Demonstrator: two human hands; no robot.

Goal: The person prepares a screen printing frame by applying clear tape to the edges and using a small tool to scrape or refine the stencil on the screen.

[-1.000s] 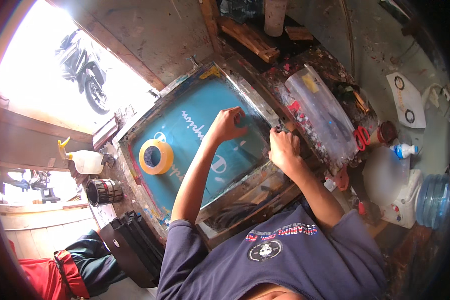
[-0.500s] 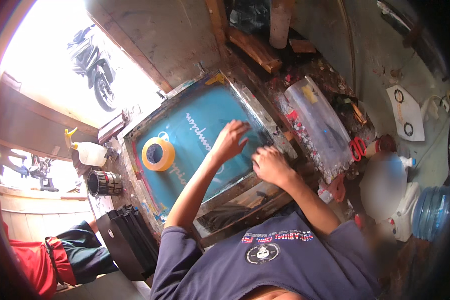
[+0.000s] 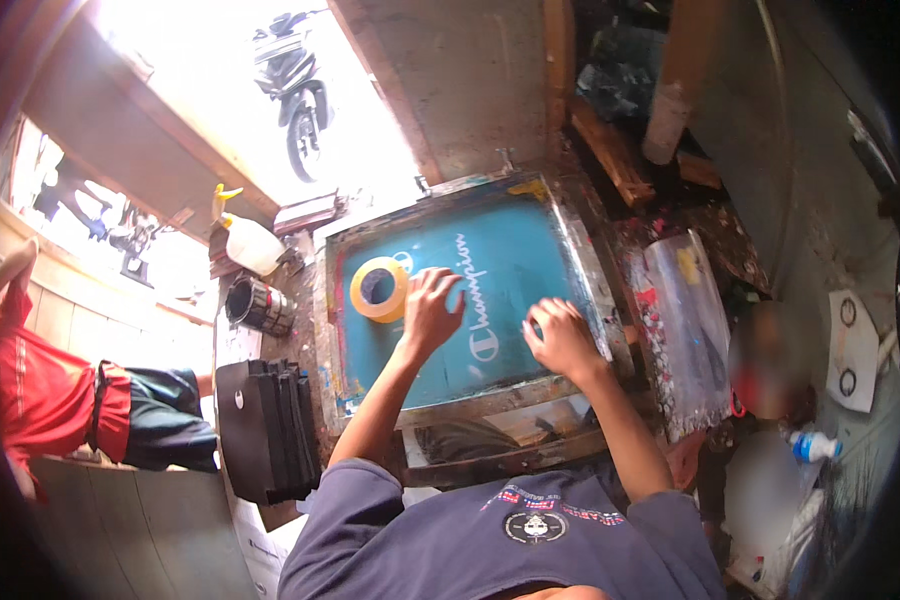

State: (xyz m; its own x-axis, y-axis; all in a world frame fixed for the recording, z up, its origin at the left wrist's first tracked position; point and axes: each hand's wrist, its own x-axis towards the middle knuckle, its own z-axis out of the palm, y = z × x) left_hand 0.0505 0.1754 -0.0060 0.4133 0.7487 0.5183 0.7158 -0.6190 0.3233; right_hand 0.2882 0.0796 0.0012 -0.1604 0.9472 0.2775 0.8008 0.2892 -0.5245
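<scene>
A screen-printing frame [image 3: 432, 412] with teal mesh lies in front of me, pale lettering [image 3: 467, 285] showing in the mesh. On its left part rests a roll of yellowish tape [image 3: 394, 305]. My left hand [image 3: 432, 308] is just right of the roll, fingers stretched and thumb apart; whether its fingertips touch the roll I cannot tell. Over the right part of the mesh is my right hand [image 3: 564, 338], its fingers loosely bent and the thumb apart. Nothing shows in either hand.
At left stand a spray bottle [image 3: 252, 245], a paint-stained can [image 3: 258, 305] and a stack of black pieces [image 3: 265, 430]. A clear plastic roll [image 3: 688, 330] lies right of the frame. A person in red [image 3: 55, 375] is at far left; a motorcycle [image 3: 298, 95] stands outside.
The whole view has swung, shifting the scene. Relative to the frame, my left hand has gone left toward the tape roll, and my right hand has come from the frame's edge onto the mesh.
</scene>
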